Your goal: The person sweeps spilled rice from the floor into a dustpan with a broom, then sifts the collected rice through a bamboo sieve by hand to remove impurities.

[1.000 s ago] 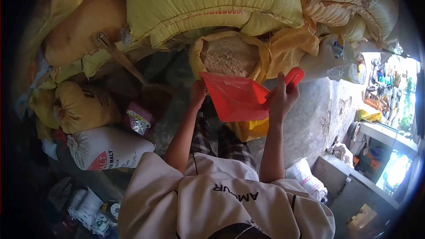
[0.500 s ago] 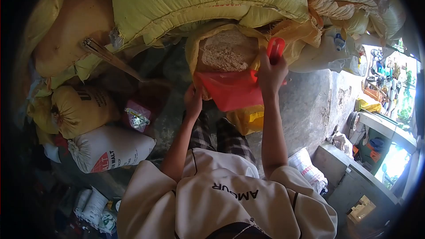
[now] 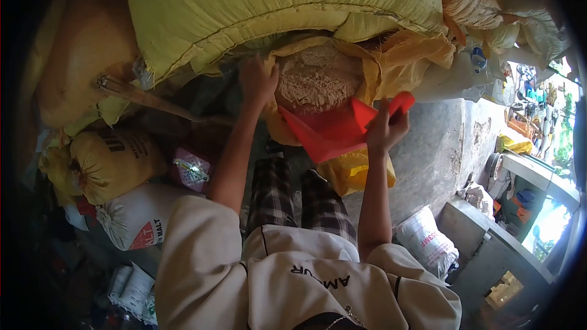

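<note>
Right hand (image 3: pixel 387 129) is curling fingers round the likely light, stiff scoop (image 3: pixel 327 129)'s handle, its surest hold, while left hand (image 3: pixel 258 82) is touching the sack (image 3: pixel 370 78), pinch unclear.

Red scoop (image 3: pixel 327 131), plaid brown-black trousers (image 3: pixel 272 192).

The right hand (image 3: pixel 386 127) grips the handle of a red scoop (image 3: pixel 327 128), whose pan sits at the near rim of an open yellow sack (image 3: pixel 273 123) of pale meal (image 3: pixel 318 82). The left hand (image 3: pixel 258 80) holds the sack's left edge. A yellow bag (image 3: pixel 351 172) lies below the scoop.
</note>
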`<state>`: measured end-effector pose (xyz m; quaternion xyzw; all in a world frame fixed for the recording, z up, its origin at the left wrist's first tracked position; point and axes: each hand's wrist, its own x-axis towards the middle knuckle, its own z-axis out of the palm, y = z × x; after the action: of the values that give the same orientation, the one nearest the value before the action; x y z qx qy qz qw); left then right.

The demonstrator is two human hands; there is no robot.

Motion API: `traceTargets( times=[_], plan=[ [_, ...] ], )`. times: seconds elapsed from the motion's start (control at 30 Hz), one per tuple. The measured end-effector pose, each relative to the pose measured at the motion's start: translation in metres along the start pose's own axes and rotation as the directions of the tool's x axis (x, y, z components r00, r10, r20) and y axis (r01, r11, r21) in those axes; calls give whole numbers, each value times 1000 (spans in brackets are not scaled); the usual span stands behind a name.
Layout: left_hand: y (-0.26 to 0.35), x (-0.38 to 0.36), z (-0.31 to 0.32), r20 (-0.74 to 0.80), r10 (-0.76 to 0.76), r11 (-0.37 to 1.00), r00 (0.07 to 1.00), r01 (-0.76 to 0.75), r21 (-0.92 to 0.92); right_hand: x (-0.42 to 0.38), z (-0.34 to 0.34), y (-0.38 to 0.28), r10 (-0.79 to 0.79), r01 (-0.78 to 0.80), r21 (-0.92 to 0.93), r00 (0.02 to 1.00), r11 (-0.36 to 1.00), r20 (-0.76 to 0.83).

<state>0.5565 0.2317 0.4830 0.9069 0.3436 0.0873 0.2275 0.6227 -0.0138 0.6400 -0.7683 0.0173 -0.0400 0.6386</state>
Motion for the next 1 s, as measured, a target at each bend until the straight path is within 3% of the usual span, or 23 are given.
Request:
traceTargets(
  times=[0.17, 0.23, 0.37, 0.4, 0.43, 0.47, 0.53, 0.57, 0.6, 0.63, 0.77, 0.87, 0.93, 1.0],
  plan=[
    [18, 84, 51, 197, 202, 979, 959, -206, -2, 2, 1, 33, -113, 110, 68, 993, 992, 30],
    [28, 104, 43, 579, 121, 987, 806, -39, -153, 6, 9, 39, -120, 115, 92, 992, 989, 49],
    [45, 103, 42, 607, 181, 980, 774, -93, -173, 6, -4, 40, -129, 133, -23, 985, 991, 117],
    [51, 91, 39, 499, 165, 946, 851, 6, -323, -5, -8, 37, -219, 243, -350, 970, 905, 109],
    [53, 85, 41, 386, 121, 877, 914, 84, -474, -17, -11, 34, -301, 314, -634, 944, 706, 133],
    [54, 84, 40, 390, 130, 878, 912, 77, -472, -31, -15, 36, -299, 306, -636, 946, 708, 122],
    [44, 86, 42, 474, -6, 630, 880, 372, -682, -53, -18, 44, -75, -10, -730, 994, 684, -84],
    [40, 89, 40, 476, -4, 633, 880, 370, -680, -56, -16, 46, -73, -14, -728, 993, 685, -88],
    [36, 95, 38, 549, 126, 574, 827, 390, -720, -58, -12, 45, 191, -222, -292, 973, 930, -130],
    [35, 102, 38, 598, 260, 513, 758, 417, -751, -58, -8, 46, 425, -407, 216, 905, 887, -38],
    [43, 107, 57, 608, 172, 513, 775, 456, -727, -70, -8, 59, 513, -454, 353, 853, 818, -94],
    [44, 90, 51, 614, 79, 405, 785, 537, -740, -82, -17, 86, 526, -471, 333, 845, 817, -96],
    [33, 81, 46, 568, 22, 162, 823, 558, -814, -78, -13, 93, 432, -368, 303, 883, 879, -181],
    [29, 77, 44, 554, 8, 97, 833, 551, -829, -63, -20, 110, 441, -405, 265, 893, 875, -93]
  ],
)
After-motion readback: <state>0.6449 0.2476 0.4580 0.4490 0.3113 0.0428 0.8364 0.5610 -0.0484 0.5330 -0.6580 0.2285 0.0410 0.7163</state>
